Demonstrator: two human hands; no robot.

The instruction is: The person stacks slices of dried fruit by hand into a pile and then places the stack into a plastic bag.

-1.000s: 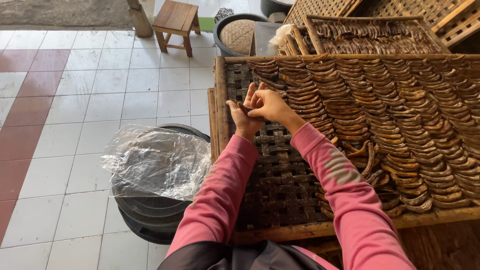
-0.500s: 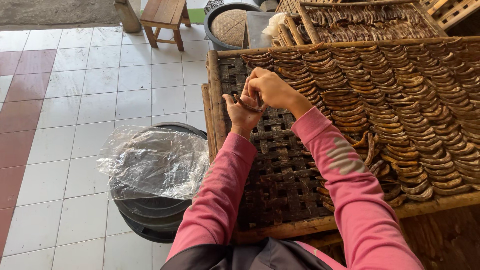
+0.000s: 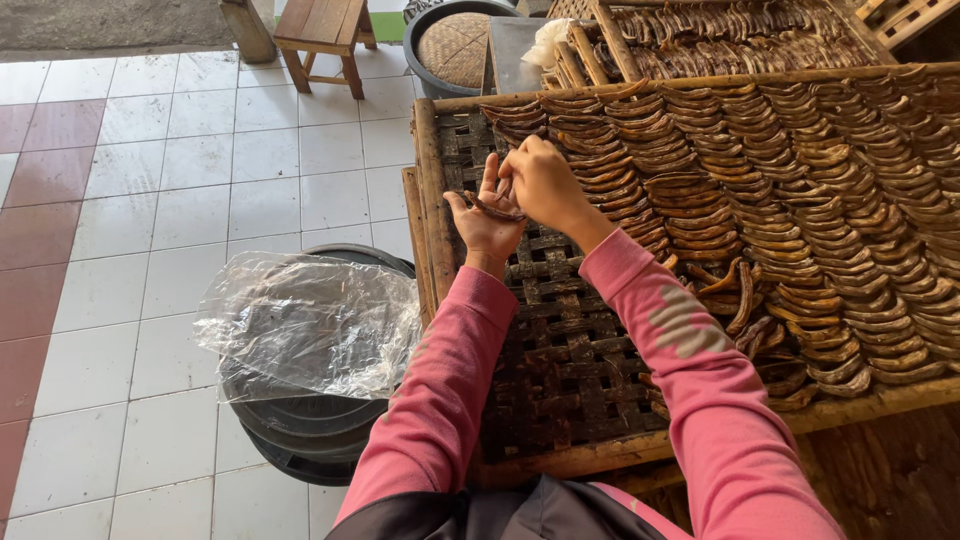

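My left hand (image 3: 487, 222) is palm up over the left part of a woven bamboo tray (image 3: 560, 350), with a curved brown banana slice (image 3: 490, 209) lying across it. My right hand (image 3: 540, 182) is closed over the same slice from above, fingers pinching at it. Both arms are in pink sleeves. Rows of dried brown banana slices (image 3: 780, 200) cover the right and far parts of the tray; the near-left part shows bare dark weave.
A black basin (image 3: 300, 430) covered with crumpled clear plastic (image 3: 310, 320) sits on the white tiled floor to the left. A second loaded tray (image 3: 740, 35), a round woven basket (image 3: 455, 45) and a small wooden stool (image 3: 325, 30) stand behind.
The view has tilted, so the hands sit slightly lower in the picture. Both hands stay together on the slice above the tray's left side.
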